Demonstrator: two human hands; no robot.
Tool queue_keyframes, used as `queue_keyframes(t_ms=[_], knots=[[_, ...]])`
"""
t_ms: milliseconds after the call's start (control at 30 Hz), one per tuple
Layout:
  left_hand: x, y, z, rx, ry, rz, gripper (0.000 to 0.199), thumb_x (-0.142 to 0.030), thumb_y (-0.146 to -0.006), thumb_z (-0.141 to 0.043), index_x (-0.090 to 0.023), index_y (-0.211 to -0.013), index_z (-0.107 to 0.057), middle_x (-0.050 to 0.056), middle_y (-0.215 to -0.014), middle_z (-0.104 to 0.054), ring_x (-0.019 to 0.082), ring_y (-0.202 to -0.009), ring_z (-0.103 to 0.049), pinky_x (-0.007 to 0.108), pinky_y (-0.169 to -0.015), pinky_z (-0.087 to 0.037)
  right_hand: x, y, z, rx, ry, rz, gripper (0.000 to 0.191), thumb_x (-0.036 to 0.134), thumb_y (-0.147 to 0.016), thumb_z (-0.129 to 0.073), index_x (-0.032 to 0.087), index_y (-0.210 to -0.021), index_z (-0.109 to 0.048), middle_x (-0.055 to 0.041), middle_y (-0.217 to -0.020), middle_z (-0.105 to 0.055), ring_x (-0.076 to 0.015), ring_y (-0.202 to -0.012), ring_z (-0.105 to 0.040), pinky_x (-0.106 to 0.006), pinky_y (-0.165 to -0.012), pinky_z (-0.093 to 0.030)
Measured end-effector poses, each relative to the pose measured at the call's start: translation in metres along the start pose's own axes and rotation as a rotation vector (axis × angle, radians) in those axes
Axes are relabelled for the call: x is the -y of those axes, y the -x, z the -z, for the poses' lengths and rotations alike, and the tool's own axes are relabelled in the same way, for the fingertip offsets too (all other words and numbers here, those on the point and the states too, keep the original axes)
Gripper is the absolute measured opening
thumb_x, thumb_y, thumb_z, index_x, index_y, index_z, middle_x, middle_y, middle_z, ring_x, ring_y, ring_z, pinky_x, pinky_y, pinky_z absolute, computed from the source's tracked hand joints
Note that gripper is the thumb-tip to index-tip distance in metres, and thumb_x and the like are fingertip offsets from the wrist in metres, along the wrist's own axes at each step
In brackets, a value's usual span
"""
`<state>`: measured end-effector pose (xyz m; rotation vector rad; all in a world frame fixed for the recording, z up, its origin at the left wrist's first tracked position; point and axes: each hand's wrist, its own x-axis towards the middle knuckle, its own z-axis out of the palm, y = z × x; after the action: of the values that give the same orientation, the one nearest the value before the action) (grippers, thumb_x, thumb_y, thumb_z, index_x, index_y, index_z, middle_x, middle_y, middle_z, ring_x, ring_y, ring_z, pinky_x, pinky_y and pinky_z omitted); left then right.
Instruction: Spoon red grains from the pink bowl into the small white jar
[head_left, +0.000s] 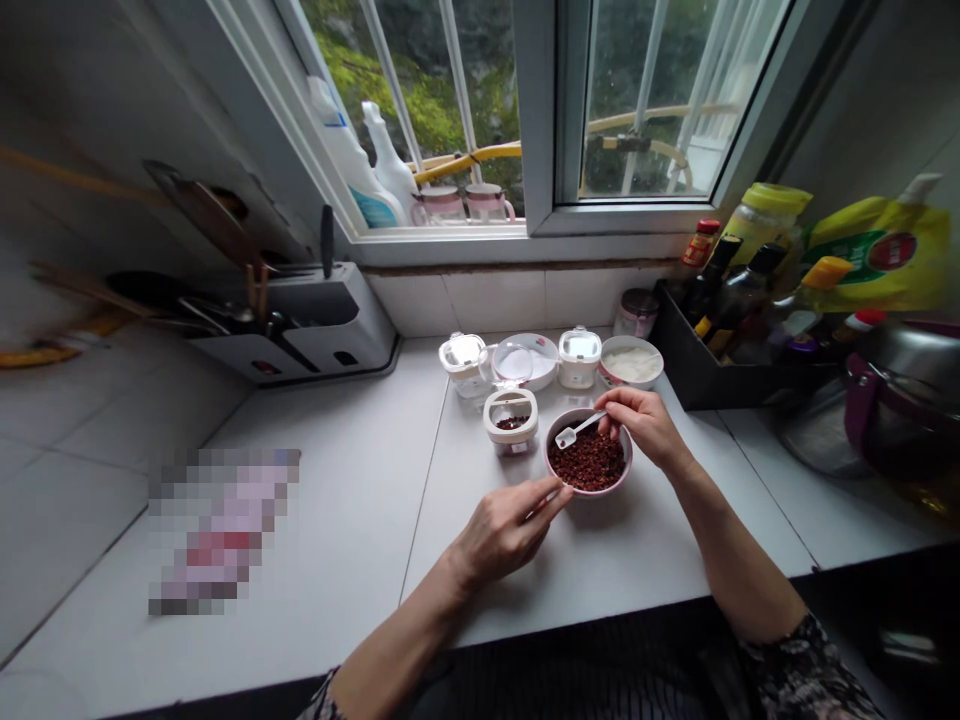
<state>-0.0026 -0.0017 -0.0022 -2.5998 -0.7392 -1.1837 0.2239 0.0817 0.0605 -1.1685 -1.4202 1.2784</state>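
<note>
My right hand point(636, 420) pinches the handle of a small white spoon point(568, 437), whose scoop hangs over a bowl point(628, 468) of dark red peppercorn-like grains point(587, 466). At the bowl's near left rim, the fingers of my left hand point(510, 530) are closed against the edge; the thumb is partly hidden. Just left of the bowl stands a clear seasoning jar point(512, 440) with a cream collar, its lid raised, with some of the same dark grains inside.
Behind are two lidded jars point(463, 362) point(580, 358), a bowl of white powder point(538, 375) and a bowl of white grains point(632, 366). A black bottle box point(690, 375) stands right, beside a steel pot point(817, 430). A knife holder point(330, 345) is at the left, near a blurred packet point(232, 530).
</note>
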Motion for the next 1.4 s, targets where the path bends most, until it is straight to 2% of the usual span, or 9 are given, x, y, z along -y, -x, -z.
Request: queue_keyframes(t_ms=[267, 467, 533, 633, 767, 833, 967, 1200, 1400], knots=[[-0.001, -0.003, 0.001, -0.012, 0.001, -0.001, 0.032, -0.004, -0.093, -0.044, -0.010, -0.121, -0.060, 0.014, -0.105, -0.070, 0.016, -0.081, -0.070, 0.025, -0.065, -0.061, 0.003, 0.002, -0.003, -0.063, 0.000, 0.100, 0.018, 0.034, -0.076, -0.066, 0.016, -0.080, -0.069, -0.0012, -0.061, -0.068, -0.0104, -0.047, -0.054, -0.023, -0.048, -0.046], [-0.001, -0.004, 0.001, -0.021, -0.007, -0.005, 0.032, -0.004, -0.094, -0.044, -0.010, -0.120, -0.060, 0.013, -0.104, -0.070, 0.015, -0.079, -0.070, 0.025, -0.064, -0.060, 0.000, 0.009, -0.023, -0.099, 0.002, 0.256, 0.026, 0.039, -0.087, -0.060, 0.017, -0.097, -0.069, -0.0043, -0.074, -0.074, -0.0134, -0.056, -0.063, -0.028, -0.060, -0.053], [-0.001, -0.003, 0.001, -0.019, -0.008, -0.006, 0.032, -0.003, -0.093, -0.044, -0.011, -0.121, -0.061, 0.014, -0.105, -0.070, 0.016, -0.080, -0.070, 0.025, -0.064, -0.060, -0.002, 0.013, -0.032, -0.096, 0.108, 0.354, 0.023, 0.034, -0.093, -0.054, 0.018, -0.102, -0.068, -0.0055, -0.081, -0.076, -0.0142, -0.060, -0.065, -0.030, -0.066, -0.055], [0.000, -0.001, -0.001, -0.026, -0.012, -0.007, 0.035, -0.003, -0.093, -0.045, -0.011, -0.123, -0.060, 0.014, -0.107, -0.070, 0.017, -0.083, -0.071, 0.025, -0.066, -0.061, -0.005, 0.017, -0.042, -0.050, 0.427, 0.640, 0.024, 0.020, -0.095, -0.048, 0.019, -0.106, -0.069, -0.0070, -0.089, -0.077, -0.0178, -0.075, -0.070, -0.035, -0.078, -0.053], [0.001, 0.001, -0.003, -0.029, -0.022, -0.002, 0.041, -0.004, -0.093, -0.044, -0.013, -0.131, -0.056, 0.014, -0.107, -0.070, 0.016, -0.083, -0.071, 0.025, -0.066, -0.061, -0.005, 0.018, -0.040, -0.001, 0.685, 0.958, 0.032, 0.009, -0.090, -0.044, 0.018, -0.109, -0.068, -0.0077, -0.094, -0.078, -0.0186, -0.078, -0.071, -0.038, -0.084, -0.049], [0.001, 0.001, -0.002, -0.019, -0.023, -0.002, 0.040, -0.004, -0.093, -0.044, -0.013, -0.130, -0.057, 0.014, -0.106, -0.071, 0.016, -0.081, -0.071, 0.025, -0.065, -0.061, -0.003, 0.018, -0.034, -0.088, 0.663, 0.947, 0.030, 0.009, -0.090, -0.045, 0.018, -0.106, -0.068, -0.0058, -0.088, -0.077, -0.0182, -0.075, -0.070, -0.037, -0.082, -0.049], [0.000, 0.000, 0.000, -0.001, -0.005, 0.001, 0.037, -0.003, -0.093, -0.044, -0.011, -0.125, -0.060, 0.014, -0.107, -0.070, 0.016, -0.083, -0.071, 0.026, -0.065, -0.061, 0.001, 0.018, -0.019, -0.244, 0.603, 0.705, 0.021, 0.014, -0.088, -0.050, 0.021, -0.088, -0.070, -0.0028, -0.076, -0.074, -0.0188, -0.069, -0.067, -0.032, -0.072, -0.051], [0.000, 0.001, 0.000, 0.005, 0.004, 0.002, 0.037, -0.003, -0.093, -0.045, -0.012, -0.126, -0.059, 0.014, -0.108, -0.070, 0.017, -0.088, -0.071, 0.026, -0.070, -0.062, -0.005, 0.014, -0.021, -0.105, 0.745, 0.580, 0.022, 0.014, -0.082, -0.049, 0.021, -0.075, -0.068, -0.0017, -0.066, -0.070, -0.0168, -0.063, -0.062, -0.029, -0.072, -0.047], [0.000, 0.001, 0.000, 0.007, -0.001, 0.003, 0.038, -0.003, -0.093, -0.046, -0.013, -0.128, -0.058, 0.014, -0.109, -0.070, 0.017, -0.090, -0.071, 0.026, -0.071, -0.062, -0.006, 0.012, -0.021, -0.075, 0.613, 0.462, 0.022, 0.017, -0.081, -0.048, 0.021, -0.073, -0.068, -0.0012, -0.064, -0.069, -0.0167, -0.062, -0.062, -0.028, -0.066, -0.047]])
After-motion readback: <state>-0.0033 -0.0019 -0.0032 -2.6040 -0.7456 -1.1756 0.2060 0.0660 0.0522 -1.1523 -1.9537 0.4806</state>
